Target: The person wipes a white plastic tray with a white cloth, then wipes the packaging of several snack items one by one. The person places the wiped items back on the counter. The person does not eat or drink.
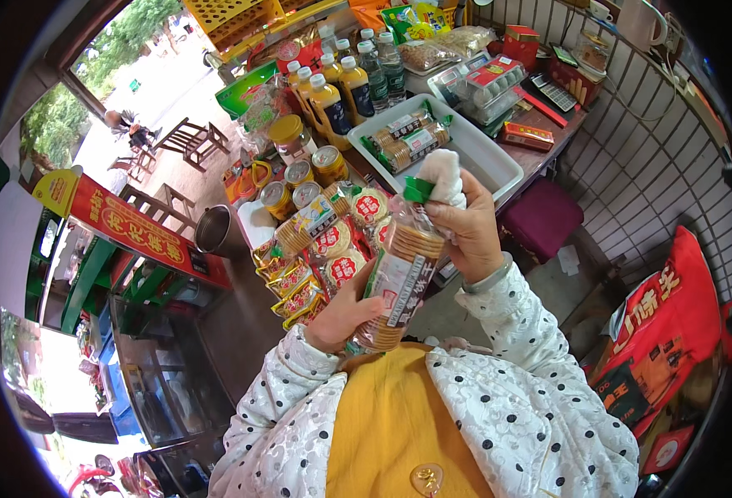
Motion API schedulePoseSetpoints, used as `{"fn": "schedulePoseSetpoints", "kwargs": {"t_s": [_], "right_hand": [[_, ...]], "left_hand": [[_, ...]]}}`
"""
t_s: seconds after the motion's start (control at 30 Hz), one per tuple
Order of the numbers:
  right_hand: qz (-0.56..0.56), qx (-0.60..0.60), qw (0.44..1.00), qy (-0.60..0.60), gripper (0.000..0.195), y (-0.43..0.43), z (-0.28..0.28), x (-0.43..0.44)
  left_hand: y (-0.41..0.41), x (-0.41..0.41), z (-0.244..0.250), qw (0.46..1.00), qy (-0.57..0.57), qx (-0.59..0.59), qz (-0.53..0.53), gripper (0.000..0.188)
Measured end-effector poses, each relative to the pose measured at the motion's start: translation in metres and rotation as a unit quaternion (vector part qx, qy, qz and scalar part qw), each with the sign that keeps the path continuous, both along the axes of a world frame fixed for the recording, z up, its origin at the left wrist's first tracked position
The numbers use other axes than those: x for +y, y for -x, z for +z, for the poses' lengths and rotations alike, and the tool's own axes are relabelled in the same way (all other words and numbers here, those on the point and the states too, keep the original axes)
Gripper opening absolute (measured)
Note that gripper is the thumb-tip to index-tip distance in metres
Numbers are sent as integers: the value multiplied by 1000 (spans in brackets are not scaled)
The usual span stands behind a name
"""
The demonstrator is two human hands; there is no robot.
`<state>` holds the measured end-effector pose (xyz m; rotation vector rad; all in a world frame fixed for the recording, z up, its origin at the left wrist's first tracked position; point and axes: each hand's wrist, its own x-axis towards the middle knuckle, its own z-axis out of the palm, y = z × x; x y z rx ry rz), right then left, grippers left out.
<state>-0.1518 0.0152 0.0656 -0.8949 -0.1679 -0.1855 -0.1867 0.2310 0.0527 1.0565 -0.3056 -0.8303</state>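
Observation:
My left hand (344, 317) grips the lower part of a clear pack of round biscuits (397, 292), which is tilted before my chest. At its upper, green-edged end, my right hand (468, 230) holds a crumpled white cloth or tissue (441, 177) against the wrapper. Beyond the hands, a white plastic tray (490, 168) holds more biscuit packs (412, 140). To the left of the held pack lie another biscuit pack (307, 227), round pastries in clear wrap (343, 271) and small yellow snack packets (291, 286).
Cans (277, 198), a yellow-lidded jar (291, 138) and bottles (331, 106) stand behind the snacks. Egg cartons (487, 87) and a calculator (552, 92) are at the right. A purple stool (543, 218) stands below the table; a metal bucket (215, 229) is at the left. A person sits outside.

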Motion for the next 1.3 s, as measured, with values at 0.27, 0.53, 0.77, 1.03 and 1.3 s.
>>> {"fn": "schedulePoseSetpoints", "kwargs": {"t_s": [0.27,0.53,0.77,1.03,1.3], "right_hand": [[-127,25,991,-47,30,-14,1,-7],[-64,-166,930,321,62,24,-17,45],[-88,-241,903,345,61,43,-29,48],[-54,-306,855,415,59,54,-33,44],[70,-21,997,17,53,38,-7,21]], "left_hand": [[-2,-4,7,990,54,16,128,65],[-9,-31,0,960,85,-17,266,49],[-8,-34,4,955,47,-102,276,63],[-19,-11,8,964,88,-78,238,63],[-18,11,14,972,149,74,168,75]]}}
